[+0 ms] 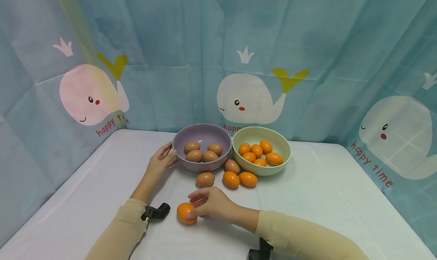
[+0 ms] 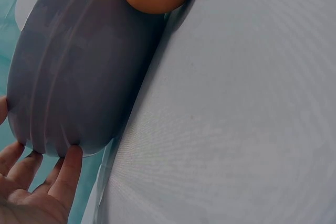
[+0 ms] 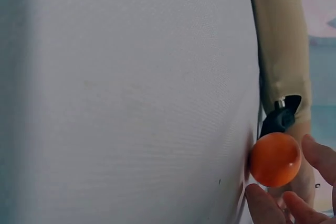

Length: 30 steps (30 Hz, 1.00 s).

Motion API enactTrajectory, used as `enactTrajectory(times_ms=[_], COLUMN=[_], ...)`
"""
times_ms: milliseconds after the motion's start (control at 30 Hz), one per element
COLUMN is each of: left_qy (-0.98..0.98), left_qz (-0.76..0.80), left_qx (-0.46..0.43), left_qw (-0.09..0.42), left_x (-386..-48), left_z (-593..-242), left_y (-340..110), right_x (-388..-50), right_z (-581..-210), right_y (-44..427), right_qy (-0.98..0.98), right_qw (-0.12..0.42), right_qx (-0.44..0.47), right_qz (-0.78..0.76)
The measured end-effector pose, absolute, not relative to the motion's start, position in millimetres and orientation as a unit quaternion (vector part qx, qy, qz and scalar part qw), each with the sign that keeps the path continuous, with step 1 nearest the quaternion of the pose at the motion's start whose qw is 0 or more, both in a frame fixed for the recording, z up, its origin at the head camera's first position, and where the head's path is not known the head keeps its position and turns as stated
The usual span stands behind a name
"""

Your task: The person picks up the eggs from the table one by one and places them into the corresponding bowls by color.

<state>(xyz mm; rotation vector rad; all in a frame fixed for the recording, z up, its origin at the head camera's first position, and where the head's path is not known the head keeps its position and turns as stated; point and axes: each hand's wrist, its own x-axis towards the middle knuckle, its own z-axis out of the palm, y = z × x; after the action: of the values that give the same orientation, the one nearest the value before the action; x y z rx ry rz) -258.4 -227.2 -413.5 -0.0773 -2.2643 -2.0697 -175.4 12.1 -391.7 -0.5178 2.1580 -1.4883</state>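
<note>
My left hand (image 1: 161,160) touches the outer left side of a purple bowl (image 1: 181,159) with its fingertips. Fairly straight fingers (image 2: 67,179) meet the bowl's wall in the left wrist view. Several brown eggs (image 1: 194,155) lie inside that bowl. Nearer the front, my right hand (image 1: 215,205) is around an orange egg (image 1: 183,213) on the table, thumb at the near side and fingers beyond it. In the right wrist view this orange egg (image 3: 275,160) sits between the thumb and fingertips, with a small gap by the thumb.
A pale green bowl (image 1: 285,162) holding several orange eggs (image 1: 274,158) stands right beside the purple one. Before the bowls lie two brown eggs (image 1: 205,179) and two orange eggs (image 1: 248,179). White cloth covers the table (image 1: 324,214); a blue whale-print curtain (image 1: 191,97) hangs behind.
</note>
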Motion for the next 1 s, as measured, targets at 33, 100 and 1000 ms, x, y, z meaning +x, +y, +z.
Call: enactTrajectory(times_ms=[33,100,1000], left_qy=[-0.738,-0.738,-0.738], left_qz=[-0.674,-0.673,-0.673], left_qx=[-0.026,-0.026,-0.026], left_qw=[0.037,0.036,0.039], left_x=[-258.4,-258.5,-256.8], left_z=[-413.6,-413.8,-411.6], left_y=[-227.2,-227.4,-225.8], right_x=[-175.3,-175.4,-182.0], right_z=[-391.7,-391.6,-368.9], right_y=[11.3,9.8,36.3], right_qy=[0.789,0.795,0.807], right_qw=[0.23,0.226,0.2], right_qx=[-0.19,-0.194,-0.191], right_qz=[-0.537,-0.529,-0.522])
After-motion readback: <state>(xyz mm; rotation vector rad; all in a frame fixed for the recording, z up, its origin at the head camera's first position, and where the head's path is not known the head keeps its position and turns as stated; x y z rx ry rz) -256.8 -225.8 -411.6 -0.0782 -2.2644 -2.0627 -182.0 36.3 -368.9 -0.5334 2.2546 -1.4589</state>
